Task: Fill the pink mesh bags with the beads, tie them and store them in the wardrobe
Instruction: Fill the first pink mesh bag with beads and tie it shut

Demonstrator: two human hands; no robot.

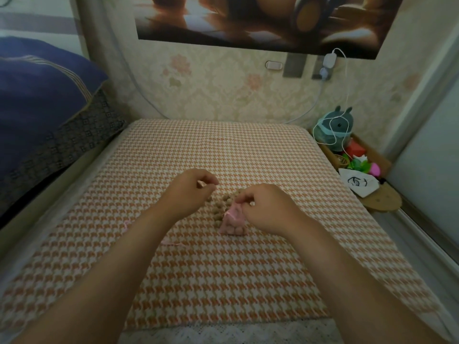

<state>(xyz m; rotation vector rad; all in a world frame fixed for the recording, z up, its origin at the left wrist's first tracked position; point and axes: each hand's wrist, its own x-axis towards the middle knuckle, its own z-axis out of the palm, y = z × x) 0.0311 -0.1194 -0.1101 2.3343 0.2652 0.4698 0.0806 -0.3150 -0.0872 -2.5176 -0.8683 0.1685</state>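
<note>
A pink mesh bag [233, 222] stands on the houndstooth bed cover [223, 150], with a few beads showing in its bottom. My right hand [269, 208] pinches the bag's gathered top edge. A loose heap of tan beads [219, 207] lies just left of the bag, between my hands. My left hand [190, 192] hovers over the heap with curled fingers, its thumb and forefinger pinched on something small that looks like a bead. Another flat pink mesh bag [171, 242] peeks out from under my left forearm.
A dark blue quilt [42, 95] is piled at the left. To the right of the bed, a low wooden stand [382, 199] holds a plush toy [337, 125], a white cable, small toys and a white pouch [359, 182]. A pale sliding door [429, 155] runs along the right.
</note>
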